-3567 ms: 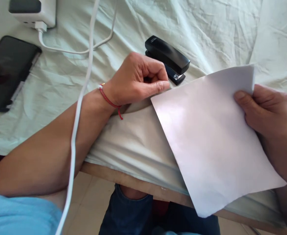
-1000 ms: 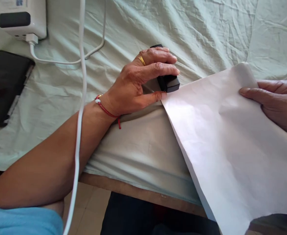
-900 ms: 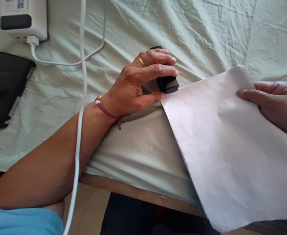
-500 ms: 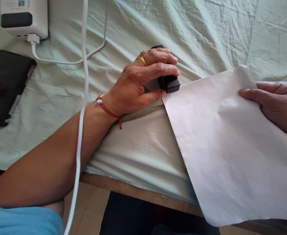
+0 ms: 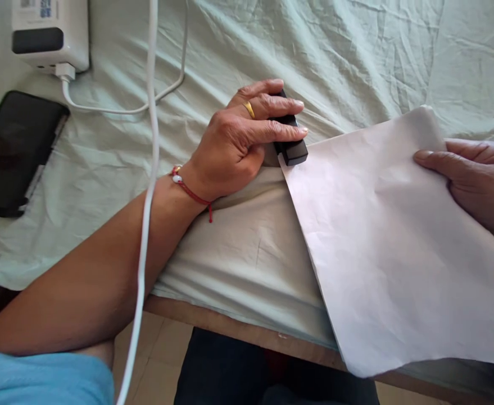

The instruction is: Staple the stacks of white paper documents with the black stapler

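Note:
My left hand point(image 5: 247, 132), with a ring and a red string bracelet, is closed around a small black stapler point(image 5: 294, 152). The fingers lie over its top, and the thumb is tucked in beside it. At its front end, the stapler meets the upper left corner of the white paper sheets point(image 5: 356, 225). On the right, my right hand point(image 5: 478, 174) pinches the paper's upper right edge, thumb on top and fingers beneath. The lower part of the paper hangs past the table's front edge.
A wrinkled pale green cloth point(image 5: 238, 34) covers the table. To the left lie a black phone point(image 5: 17, 152) and a white power bank point(image 5: 53, 36) with a plugged cable. A thick white cable point(image 5: 145, 225) passes in front of my left forearm.
My left fingers have shifted on the stapler, and the thumb has drawn back from the paper's corner. The paper's lower edge sits slightly higher in view. My right hand keeps its hold.

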A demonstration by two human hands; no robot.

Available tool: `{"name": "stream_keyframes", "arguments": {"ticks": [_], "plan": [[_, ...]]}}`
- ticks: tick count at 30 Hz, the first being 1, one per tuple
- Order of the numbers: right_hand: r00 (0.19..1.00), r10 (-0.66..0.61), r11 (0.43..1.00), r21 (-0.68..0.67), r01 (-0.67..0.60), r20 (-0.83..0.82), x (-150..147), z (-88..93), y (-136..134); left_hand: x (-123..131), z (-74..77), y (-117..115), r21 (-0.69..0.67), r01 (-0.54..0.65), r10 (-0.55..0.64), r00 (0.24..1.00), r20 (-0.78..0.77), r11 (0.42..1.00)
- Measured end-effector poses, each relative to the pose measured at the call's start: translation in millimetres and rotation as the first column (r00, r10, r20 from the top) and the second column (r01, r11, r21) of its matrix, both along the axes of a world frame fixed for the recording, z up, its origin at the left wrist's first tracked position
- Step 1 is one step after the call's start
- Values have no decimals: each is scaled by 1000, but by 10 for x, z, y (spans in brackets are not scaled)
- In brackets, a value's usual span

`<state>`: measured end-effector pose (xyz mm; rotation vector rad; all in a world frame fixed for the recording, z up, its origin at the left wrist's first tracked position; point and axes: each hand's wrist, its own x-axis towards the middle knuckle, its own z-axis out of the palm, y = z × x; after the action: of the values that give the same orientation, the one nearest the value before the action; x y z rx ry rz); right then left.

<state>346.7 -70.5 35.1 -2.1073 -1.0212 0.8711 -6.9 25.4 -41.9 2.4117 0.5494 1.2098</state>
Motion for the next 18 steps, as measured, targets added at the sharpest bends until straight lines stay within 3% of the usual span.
{"name": "stream_keyframes", "arguments": {"ticks": [5, 9, 14, 18], "plan": [[996, 68, 996, 52, -65, -50, -3, -25, -24, 4, 38, -34, 2, -57, 57, 998, -16, 998], [970, 172, 979, 141, -149, -169, 113, -162, -13, 9, 18, -21, 36, -98, 96, 994, 42, 995], [931, 164, 946, 320, -55, -325, 187, -353, -15, -23, -4, 39, 147, -227, 210, 970, 122, 963], [925, 170, 903, 430, -8, -341, 186, -413, -19, -42, 66, -9, 132, -287, 259, 946, 193, 949]]}}
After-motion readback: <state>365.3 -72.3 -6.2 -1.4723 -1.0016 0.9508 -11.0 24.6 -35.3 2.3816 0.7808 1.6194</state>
